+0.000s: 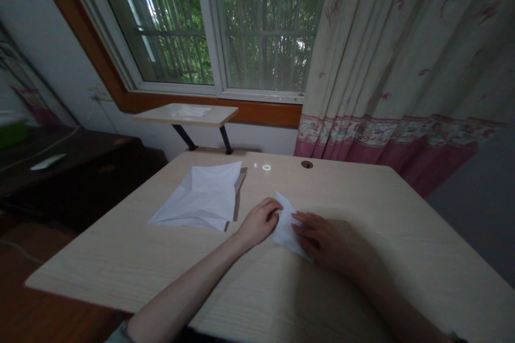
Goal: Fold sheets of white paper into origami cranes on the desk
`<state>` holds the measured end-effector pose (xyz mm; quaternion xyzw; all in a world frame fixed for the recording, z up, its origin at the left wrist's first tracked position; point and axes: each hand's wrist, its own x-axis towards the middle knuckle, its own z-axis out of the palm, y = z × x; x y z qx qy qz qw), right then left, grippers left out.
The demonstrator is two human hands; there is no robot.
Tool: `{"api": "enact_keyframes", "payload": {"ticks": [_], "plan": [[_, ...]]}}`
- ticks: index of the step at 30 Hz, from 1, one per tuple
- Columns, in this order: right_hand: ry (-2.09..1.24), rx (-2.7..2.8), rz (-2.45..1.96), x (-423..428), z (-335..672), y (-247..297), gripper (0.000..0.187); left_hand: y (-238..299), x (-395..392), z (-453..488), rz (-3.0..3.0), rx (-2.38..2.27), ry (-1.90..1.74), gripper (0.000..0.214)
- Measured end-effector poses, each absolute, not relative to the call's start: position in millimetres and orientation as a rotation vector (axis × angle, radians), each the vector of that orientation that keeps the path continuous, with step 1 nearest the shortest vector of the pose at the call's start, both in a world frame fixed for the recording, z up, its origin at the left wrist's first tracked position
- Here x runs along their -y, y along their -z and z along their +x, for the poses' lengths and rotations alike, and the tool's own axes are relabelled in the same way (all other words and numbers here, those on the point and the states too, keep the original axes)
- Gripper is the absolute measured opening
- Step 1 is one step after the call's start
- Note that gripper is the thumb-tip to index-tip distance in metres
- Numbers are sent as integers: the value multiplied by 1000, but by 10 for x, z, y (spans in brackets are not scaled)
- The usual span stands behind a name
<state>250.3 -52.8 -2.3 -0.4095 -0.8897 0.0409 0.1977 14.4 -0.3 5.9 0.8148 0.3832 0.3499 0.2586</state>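
Note:
A small folded piece of white paper [286, 228] lies on the wooden desk in front of me, between my two hands. My left hand [260, 222] has its fingers curled and closed at the paper's upper left edge, with the thumb against the side. Resting on the paper's right part is my right hand [325, 238], its fingers stretched out and slightly apart. That hand hides part of the paper's right side. To the left, several creased larger white sheets [203, 195] lie in a loose stack, apart from both hands.
The pale desk [402, 236] has a round cable hole [307, 164] near its back edge. A small raised shelf [219, 114] on black legs stands at the back left. Behind are a barred window and a long curtain [362, 134]. A dark cabinet [100, 171] stands at the left.

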Motion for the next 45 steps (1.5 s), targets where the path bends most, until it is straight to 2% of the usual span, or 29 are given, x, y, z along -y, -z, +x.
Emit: {"api": "enact_keyframes", "payload": {"ticks": [5,10,14,19,23,32,38,45], "plan": [[-78,2493,-1155,502,2500,137,38,-39,0,123,2294,-1126,-934,29],[28,2450,-1162,478,2489,235,43,-86,31,130,2245,-1023,-959,38],[-8,2488,-1195,480,2499,181,44,-106,60,147,2263,-917,-938,47],[-155,2600,-1164,448,2569,92,75,-83,60,154,2303,-858,-870,50],[-202,2595,-1174,423,2613,110,85,-44,43,152,2302,-879,-848,54],[-211,2561,-1158,401,2637,136,74,9,15,142,2309,-856,-862,53],[-293,2508,-1177,368,2664,100,58,-13,13,144,2287,-880,-869,52],[-322,2483,-1196,381,2666,93,68,-20,11,151,2266,-873,-886,50]]}}
